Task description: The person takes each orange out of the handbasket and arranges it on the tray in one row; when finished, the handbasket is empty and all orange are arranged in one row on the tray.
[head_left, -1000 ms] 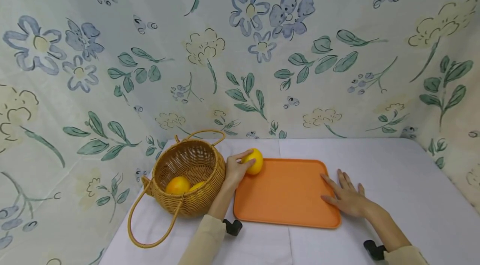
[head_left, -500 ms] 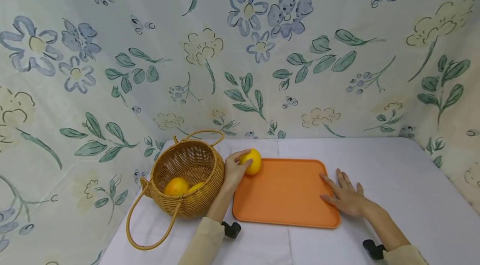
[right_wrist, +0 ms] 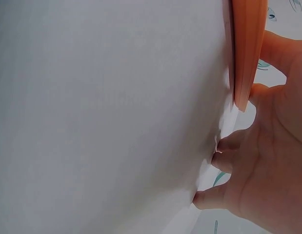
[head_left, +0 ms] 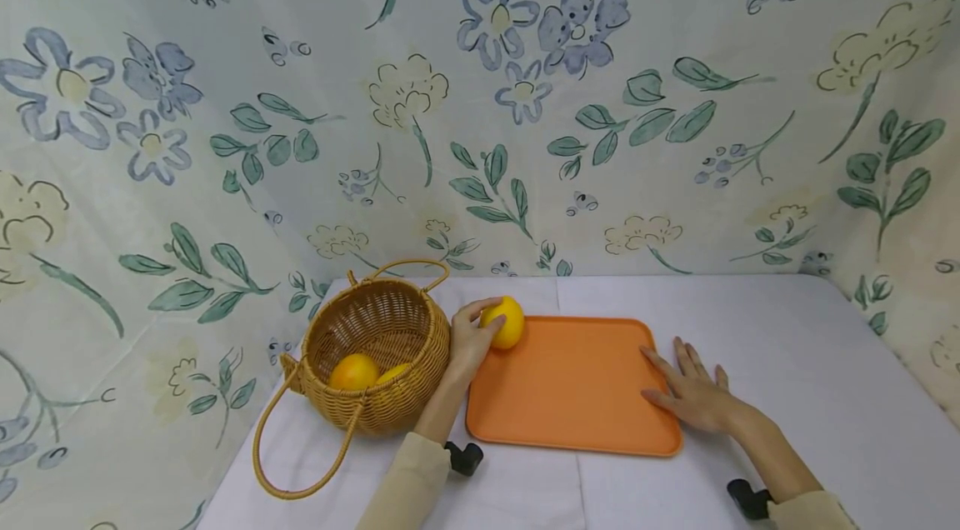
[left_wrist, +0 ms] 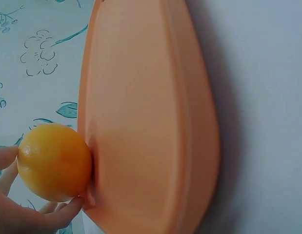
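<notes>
- Left hand [head_left: 471, 342]: fingers pinch a fruit [head_left: 506, 322] at the far left corner of the tray [head_left: 573, 384].
- Right hand [head_left: 697, 397]: fingers spread at the tray's right edge.
- Basket [head_left: 393, 411]: near the worktop's [head_left: 750, 313] left edge, two fruits [head_left: 355, 372] inside.

The held fruit [head_left: 510, 323] is yellow, more orange in the left wrist view. The tray [head_left: 573, 384] is plain orange. The basket [head_left: 408, 401] is golden brown with a woven pattern; of those inside, the left fruit [head_left: 355, 372] is orange-yellow, the right fruit [head_left: 393, 372] yellow. The bench cloth [head_left: 637, 488] is white. The off-white backdrop [head_left: 345, 197] carries blue flowers, green leaves and pale yellow, dark-outlined blooms. The sleeves [head_left: 412, 476] are cream.
</notes>
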{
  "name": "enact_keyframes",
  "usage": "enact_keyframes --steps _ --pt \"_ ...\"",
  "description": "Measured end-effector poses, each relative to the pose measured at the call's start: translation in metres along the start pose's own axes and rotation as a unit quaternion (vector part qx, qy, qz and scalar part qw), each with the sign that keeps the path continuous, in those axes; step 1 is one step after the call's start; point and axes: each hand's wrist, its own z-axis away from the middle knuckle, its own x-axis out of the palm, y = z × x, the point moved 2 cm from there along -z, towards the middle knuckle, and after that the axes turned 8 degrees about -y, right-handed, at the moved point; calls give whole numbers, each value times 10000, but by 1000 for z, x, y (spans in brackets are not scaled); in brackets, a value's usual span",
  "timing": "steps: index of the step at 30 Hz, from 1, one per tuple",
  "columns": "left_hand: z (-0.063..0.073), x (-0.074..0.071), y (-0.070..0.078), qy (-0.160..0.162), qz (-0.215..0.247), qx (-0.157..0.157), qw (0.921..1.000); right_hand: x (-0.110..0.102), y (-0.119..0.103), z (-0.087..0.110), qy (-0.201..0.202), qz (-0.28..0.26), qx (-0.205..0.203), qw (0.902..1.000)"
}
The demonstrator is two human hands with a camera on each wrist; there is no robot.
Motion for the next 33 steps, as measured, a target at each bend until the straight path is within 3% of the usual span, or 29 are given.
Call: enact_keyframes --steps 11,18,24,33 --pt "0 -1 2 -6 -52 -34 10000 0 2 -1 -45 -13 -23 10000" --pt "-1 -1 6 50 -238 134 9996 -1 0 0 -60 12 13 10000" --pt "-4 -1 28 30 -304 336 9990 -1 2 -1 -59 39 32 10000" --pt "-14 -2 82 -312 -142 776 9964 3 7 -4 -48 -113 15 9999"
